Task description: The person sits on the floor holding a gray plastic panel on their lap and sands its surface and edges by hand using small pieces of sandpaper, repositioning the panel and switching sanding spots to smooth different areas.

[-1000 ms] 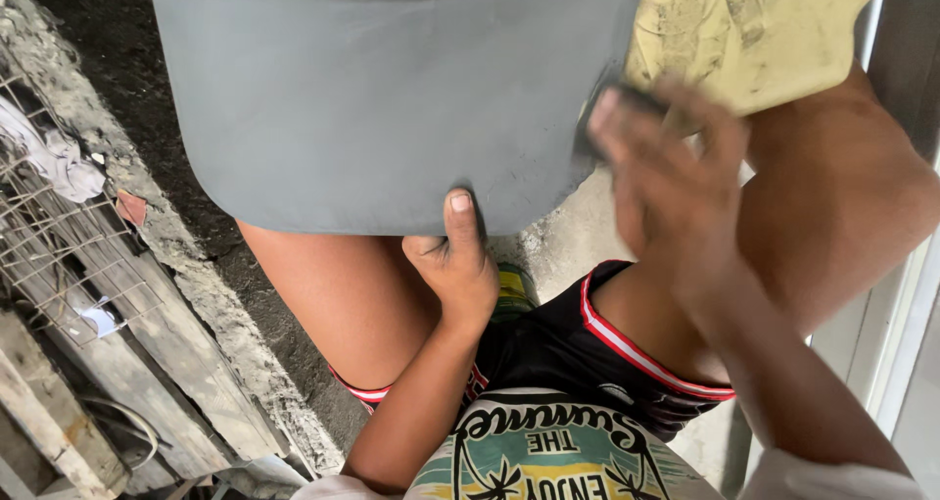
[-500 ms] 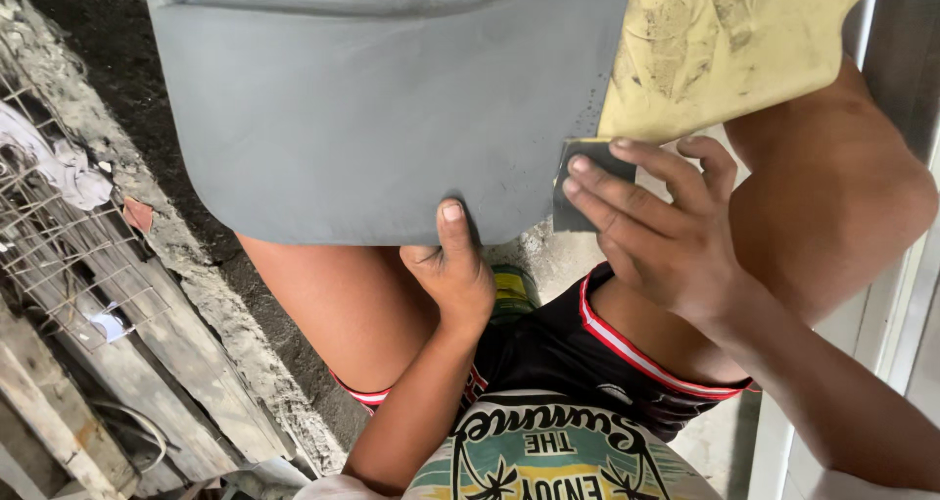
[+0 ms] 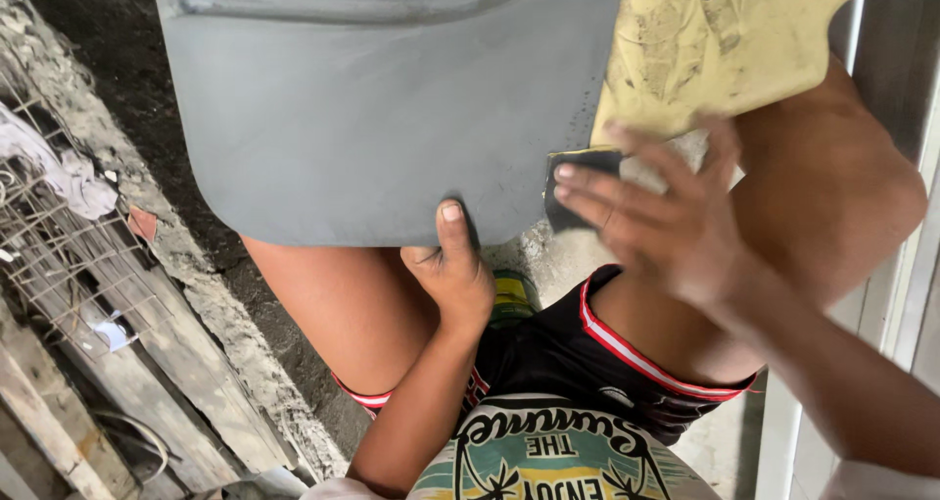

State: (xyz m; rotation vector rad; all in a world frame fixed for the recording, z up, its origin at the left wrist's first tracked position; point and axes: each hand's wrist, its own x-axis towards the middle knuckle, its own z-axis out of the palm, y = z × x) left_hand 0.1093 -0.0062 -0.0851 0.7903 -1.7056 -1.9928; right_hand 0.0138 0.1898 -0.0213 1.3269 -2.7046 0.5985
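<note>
**Sanding the panel's lower edge**

The grey panel [image 3: 392, 118] rests across the person's knees, filling the upper frame from 10 to 1 o'clock. The left hand [image 3: 452, 275] grips its bottom edge at centre, thumb on top, fingers curled beneath. The right hand [image 3: 666, 216], at 3 o'clock, presses a dark piece of sandpaper [image 3: 578, 182] under flattened, slightly spread fingers [image 3: 597, 182], beside the yellowish panel [image 3: 725, 49]. Good work here likely needs even pressure, short strokes, and a firm left-hand brace so the panel does not shift.
</note>
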